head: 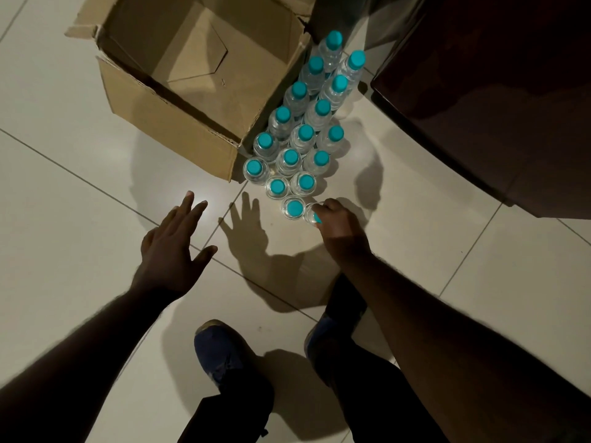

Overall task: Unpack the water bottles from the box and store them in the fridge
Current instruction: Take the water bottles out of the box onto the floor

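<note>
Cardboard, brown and creased, makes up the box (192, 87) that sits open on the pale tiled floor (64, 187); its flaps are folded outward and nothing shows inside it but the bare bottom; just beside its right wall stand the water bottles (299, 135), clear plastic with teal caps, packed upright in rough rows that run from the far end by the dark fridge (495, 107) down toward the person; the fridge door looks closed and its glossy maroon face catches a dull reflection. At the near end of the rows the right hand (335, 222) reaches down and its fingers close over the cap and shoulder of the nearest bottle (310, 215), which still stands on the floor, touching its neighbour on the left; the hand hides most of the cap, only a sliver of teal showing. The left hand (174, 247) hovers over the tiles in front of the box, palm down, fingers spread wide and holding nothing; its shadow falls on the floor between the two hands. Below, two blue shoes (220, 353) and dark trousers show the person standing over the bottles.
</note>
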{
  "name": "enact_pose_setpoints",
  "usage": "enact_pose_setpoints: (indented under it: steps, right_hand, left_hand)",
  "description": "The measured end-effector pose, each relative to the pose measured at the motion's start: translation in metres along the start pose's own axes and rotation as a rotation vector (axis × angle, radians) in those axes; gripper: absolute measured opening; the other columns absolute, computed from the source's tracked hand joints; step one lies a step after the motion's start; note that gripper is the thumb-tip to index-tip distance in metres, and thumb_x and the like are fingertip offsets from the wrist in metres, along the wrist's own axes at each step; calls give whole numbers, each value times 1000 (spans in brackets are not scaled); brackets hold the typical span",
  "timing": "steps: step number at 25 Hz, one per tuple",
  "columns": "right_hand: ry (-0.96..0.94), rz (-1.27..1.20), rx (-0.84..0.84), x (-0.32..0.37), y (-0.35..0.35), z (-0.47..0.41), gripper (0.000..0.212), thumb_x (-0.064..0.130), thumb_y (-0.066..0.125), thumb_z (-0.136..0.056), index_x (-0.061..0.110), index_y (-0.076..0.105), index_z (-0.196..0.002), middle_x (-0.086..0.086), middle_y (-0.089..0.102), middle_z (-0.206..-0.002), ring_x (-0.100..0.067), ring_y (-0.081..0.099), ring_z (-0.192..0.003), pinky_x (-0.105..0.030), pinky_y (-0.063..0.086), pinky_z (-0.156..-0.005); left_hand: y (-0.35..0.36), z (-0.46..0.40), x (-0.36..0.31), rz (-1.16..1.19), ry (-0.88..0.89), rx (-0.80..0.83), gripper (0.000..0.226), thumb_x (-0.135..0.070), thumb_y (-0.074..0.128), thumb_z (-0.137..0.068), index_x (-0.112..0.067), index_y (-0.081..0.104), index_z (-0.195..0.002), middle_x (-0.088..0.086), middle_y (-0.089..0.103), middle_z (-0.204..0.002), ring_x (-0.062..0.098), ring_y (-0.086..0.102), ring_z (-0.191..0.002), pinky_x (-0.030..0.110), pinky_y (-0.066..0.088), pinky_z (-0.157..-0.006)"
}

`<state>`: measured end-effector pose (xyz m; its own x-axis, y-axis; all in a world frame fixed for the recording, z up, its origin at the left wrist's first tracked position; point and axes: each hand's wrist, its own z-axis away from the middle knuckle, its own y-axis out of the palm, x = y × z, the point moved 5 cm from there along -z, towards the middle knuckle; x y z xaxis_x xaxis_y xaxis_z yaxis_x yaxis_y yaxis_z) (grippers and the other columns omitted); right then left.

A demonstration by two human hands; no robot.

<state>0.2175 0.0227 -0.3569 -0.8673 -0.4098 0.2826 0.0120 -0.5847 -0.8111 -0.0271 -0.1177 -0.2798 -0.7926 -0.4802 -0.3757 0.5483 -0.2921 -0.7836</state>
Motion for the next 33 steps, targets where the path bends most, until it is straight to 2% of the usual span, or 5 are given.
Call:
enact_pose_setpoints:
  steps: [6, 9, 13, 24, 33]
  right_hand:
    - [4, 36, -27, 8, -21, 3, 38, 12, 55, -92, 12, 53, -130, -11, 54, -126, -24, 56, -111, -28, 42, -94]
    - [71, -32, 36, 9, -26, 22, 68, 16, 65, -88, 12, 30, -146, -14, 44, -141, -25, 49, -126, -31, 40, -103]
    - [128, -77, -167, 15, -67, 74, 65, 4, 66, -86, -1, 36, -143, -22, 55, -130, -29, 62, -113, -30, 49, -95]
    - [284, -267, -349, 70, -319, 237, 77, 33, 59, -90, 15, 16, -151, -3, 19, -158, -20, 21, -145, -30, 24, -116]
    - [218, -117, -657, 78, -513, 365, 64, 21, 80, -71, 1, 57, -128, -16, 56, -133, -34, 58, -119, -47, 49, -97]
  left_hand:
    - [12, -7, -4, -17, 14, 31, 81, -36, 65, -87, -29, 18, -152, -5, 5, -161, 29, 18, -146, 58, 26, -109]
    - [10, -2, -9, -14, 24, 54, 81, -37, 64, -88, -30, 16, -152, -7, 2, -160, 28, 16, -146, 57, 25, -110]
    - [-25, 10, -33, -45, 60, 74, 82, -39, 63, -88, -30, 13, -153, -9, -3, -159, 27, 14, -147, 56, 25, -112]
    - [-235, 107, -203, -3, 256, -9, 82, -46, 57, -90, -34, 4, -152, -14, -6, -156, 18, 7, -148, 50, 15, -116]
    - [-399, 168, -341, -38, 471, -87, 82, -43, 63, -87, -38, 12, -150, -17, 4, -155, 16, 19, -144, 54, 15, -110]
